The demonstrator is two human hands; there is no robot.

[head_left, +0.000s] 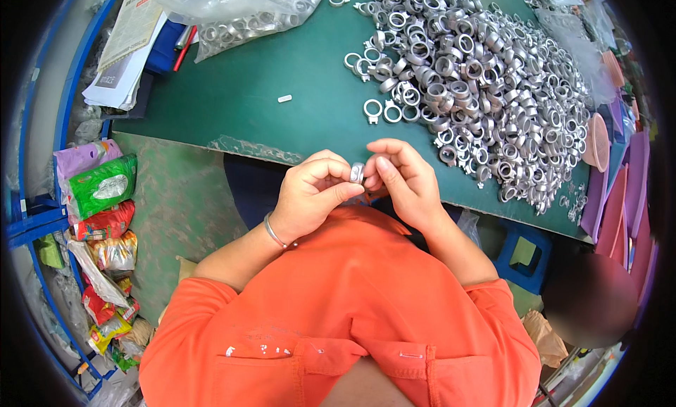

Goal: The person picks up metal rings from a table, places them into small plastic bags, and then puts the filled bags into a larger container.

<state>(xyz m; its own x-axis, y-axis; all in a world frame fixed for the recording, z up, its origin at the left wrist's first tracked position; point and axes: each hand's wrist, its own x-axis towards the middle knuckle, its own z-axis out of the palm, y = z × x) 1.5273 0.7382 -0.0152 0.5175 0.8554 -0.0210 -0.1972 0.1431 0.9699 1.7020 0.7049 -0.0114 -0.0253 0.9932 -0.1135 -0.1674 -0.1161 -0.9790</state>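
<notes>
Starting close in, just above the orange shirt [338,273]: pinching one metal ring [357,173] between thumb and fingers of the left hand [306,192], right at mid-frame. Curled up beside it with the right hand [408,182], thumb and forefinger slightly parted; impossible to tell whether gripping or merely touching.

Poised just short of the near edge of the table [225,115], scuffed left of centre and slanting down toward the right. Farther in, opening onto a roomy green stretch at upper left of centre, broken by a small white piece [284,98].

Then running into the big heap of rings [486,90] at upper right, spreading nearly to the near edge: tight for moving there. Judging by that heap, probably far from finished. Farthest off, along the upper edge, reaching a clear plastic bag [253,27] holding more rings, hard to call done or waiting.
</notes>
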